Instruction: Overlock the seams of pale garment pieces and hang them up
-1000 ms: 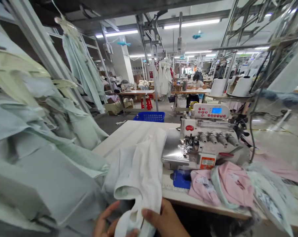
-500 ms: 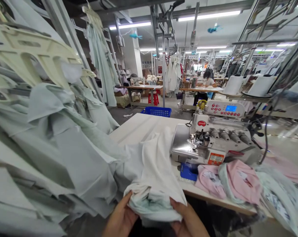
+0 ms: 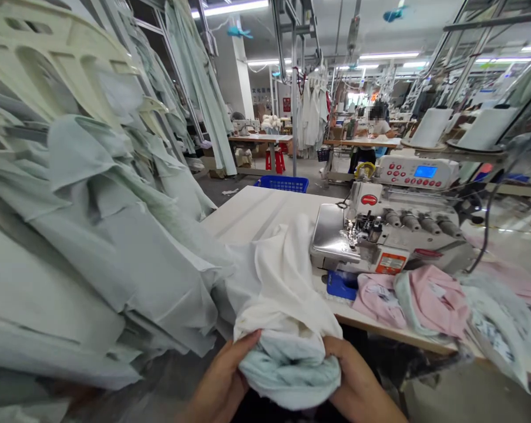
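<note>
My left hand (image 3: 224, 385) and my right hand (image 3: 358, 385) grip a bunched white and pale green garment (image 3: 287, 346) from both sides at the bottom centre. Its white cloth trails up onto the white sewing table (image 3: 256, 211). An overlock sewing machine (image 3: 380, 238) stands on the table just right of the cloth, beyond my right hand.
Pale green garments (image 3: 93, 235) hang in a thick row along the left. Pink fabric pieces (image 3: 406, 299) lie on the table's near right edge. A blue basket (image 3: 283, 184) sits on the floor beyond the table. Another person (image 3: 377, 126) sits at a far table.
The view has dropped and shifted. My hands have gathered the garment into a tighter bundle and turned it, and more pale green fabric shows between them.
</note>
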Demonstrator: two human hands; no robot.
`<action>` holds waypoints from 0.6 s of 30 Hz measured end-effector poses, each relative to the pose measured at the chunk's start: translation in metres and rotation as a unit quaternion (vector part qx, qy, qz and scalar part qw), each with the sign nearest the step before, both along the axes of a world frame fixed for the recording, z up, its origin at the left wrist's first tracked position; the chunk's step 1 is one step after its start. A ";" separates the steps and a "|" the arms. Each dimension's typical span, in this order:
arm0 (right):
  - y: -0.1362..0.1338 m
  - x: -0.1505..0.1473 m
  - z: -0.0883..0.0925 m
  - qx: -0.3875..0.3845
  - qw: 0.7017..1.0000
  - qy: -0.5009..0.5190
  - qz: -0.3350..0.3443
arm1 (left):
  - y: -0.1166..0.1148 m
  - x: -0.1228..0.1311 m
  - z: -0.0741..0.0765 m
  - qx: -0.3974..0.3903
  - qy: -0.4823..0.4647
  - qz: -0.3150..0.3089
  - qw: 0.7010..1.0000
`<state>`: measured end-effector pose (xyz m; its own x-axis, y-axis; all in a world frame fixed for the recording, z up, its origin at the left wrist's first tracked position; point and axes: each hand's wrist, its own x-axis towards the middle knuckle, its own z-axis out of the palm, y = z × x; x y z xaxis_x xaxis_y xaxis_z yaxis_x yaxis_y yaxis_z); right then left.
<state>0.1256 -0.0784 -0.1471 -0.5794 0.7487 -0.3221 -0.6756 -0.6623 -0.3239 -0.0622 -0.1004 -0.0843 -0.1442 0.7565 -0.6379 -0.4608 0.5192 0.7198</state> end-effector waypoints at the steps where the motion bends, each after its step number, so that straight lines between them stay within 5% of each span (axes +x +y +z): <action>1: 0.001 0.001 0.003 0.004 1.000 -0.001 -0.006 | -0.002 0.003 0.005 -0.004 -0.022 0.015 1.000; 9: 0.001 0.005 0.013 0.046 0.994 -0.095 -0.042 | -0.002 0.014 0.010 -0.019 -0.117 0.066 0.991; 12: 0.002 0.005 0.008 0.129 0.955 -0.242 -0.110 | -0.002 0.011 0.005 -0.016 -0.109 0.053 0.993; 14: 0.005 0.004 0.006 0.245 0.855 -0.412 -0.197 | -0.005 0.008 0.001 -0.017 -0.101 0.044 0.994; 18: 0.023 -0.004 0.016 0.503 0.504 -0.656 -0.252 | -0.011 0.011 -0.008 0.029 -0.054 0.006 0.998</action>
